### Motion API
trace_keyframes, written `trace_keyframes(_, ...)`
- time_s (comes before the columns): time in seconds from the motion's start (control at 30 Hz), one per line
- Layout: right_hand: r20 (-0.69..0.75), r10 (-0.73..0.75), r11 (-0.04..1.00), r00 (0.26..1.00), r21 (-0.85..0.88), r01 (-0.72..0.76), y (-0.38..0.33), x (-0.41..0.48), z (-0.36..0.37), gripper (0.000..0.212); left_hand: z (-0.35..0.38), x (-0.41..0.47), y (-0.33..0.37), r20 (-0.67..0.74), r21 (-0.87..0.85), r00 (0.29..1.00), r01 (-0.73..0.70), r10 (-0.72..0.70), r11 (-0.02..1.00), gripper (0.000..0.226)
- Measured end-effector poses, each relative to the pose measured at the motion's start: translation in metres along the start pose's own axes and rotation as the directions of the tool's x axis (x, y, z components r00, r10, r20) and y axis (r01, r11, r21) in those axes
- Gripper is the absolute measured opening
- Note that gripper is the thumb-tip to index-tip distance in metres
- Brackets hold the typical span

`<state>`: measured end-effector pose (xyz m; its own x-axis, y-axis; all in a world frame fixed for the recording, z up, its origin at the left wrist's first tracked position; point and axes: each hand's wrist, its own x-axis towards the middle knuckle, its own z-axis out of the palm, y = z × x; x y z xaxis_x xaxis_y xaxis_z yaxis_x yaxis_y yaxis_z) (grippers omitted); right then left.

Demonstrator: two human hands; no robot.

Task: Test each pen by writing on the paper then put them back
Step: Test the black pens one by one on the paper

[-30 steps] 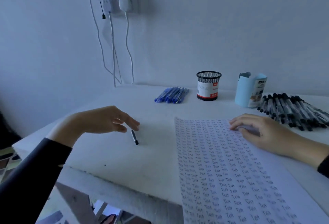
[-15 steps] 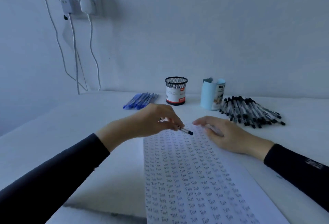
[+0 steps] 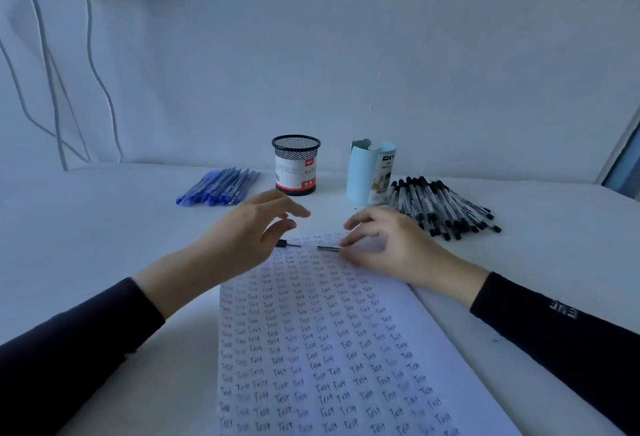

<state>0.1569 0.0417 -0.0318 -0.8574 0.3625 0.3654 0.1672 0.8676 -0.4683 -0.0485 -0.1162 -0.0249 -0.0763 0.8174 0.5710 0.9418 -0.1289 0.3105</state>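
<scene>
A black pen (image 3: 289,245) is held in the fingers of my left hand (image 3: 247,239), its thin tip pointing right over the top edge of the paper (image 3: 329,349). My right hand (image 3: 393,250) rests on the paper's top right and pinches a short dark piece, apparently the pen's cap (image 3: 328,247). A small gap separates the cap from the tip. The paper is covered with rows of the handwritten word "Test".
At the back stand a black mesh cup (image 3: 296,165) and a light blue holder (image 3: 370,172). Several blue pens (image 3: 218,189) lie left of the cup; a pile of black pens (image 3: 443,208) lies right of the holder. Cables (image 3: 91,64) hang down the wall at the left.
My left hand picked the pen up from the table at the left and carried it to the paper's top. My right fingers took its end, and the cap now sits apart from the tip.
</scene>
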Motion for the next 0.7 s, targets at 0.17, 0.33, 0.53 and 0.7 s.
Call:
trace_keyframes(0.17,0.011,0.337,0.555,0.941,0.806,-0.208,-0.005,0.011,-0.029,0.011,0.012,-0.005,0.011,0.097,0.039,0.990,-0.104,0.100,0.994,0.030)
trace_keyframes(0.33,0.166,0.415,-0.004,0.894,0.984,-0.181,-0.008,0.010,-0.055,0.023,0.011,-0.010,0.019,0.423,-0.027,0.902,-0.084,0.088,0.996,0.043)
trace_keyframes(0.53,0.251,0.425,-0.083,0.870,0.968,-0.239,-0.016,0.007,-0.053,0.053,0.011,-0.013,0.023,0.605,0.027,0.796,-0.044,0.018,0.999,0.060)
trace_keyframes(0.7,0.208,0.456,-0.031,0.865,0.975,-0.219,-0.017,0.010,-0.057,0.030,0.007,-0.011,0.022,0.643,0.026,0.766,-0.005,-0.013,1.000,0.060)
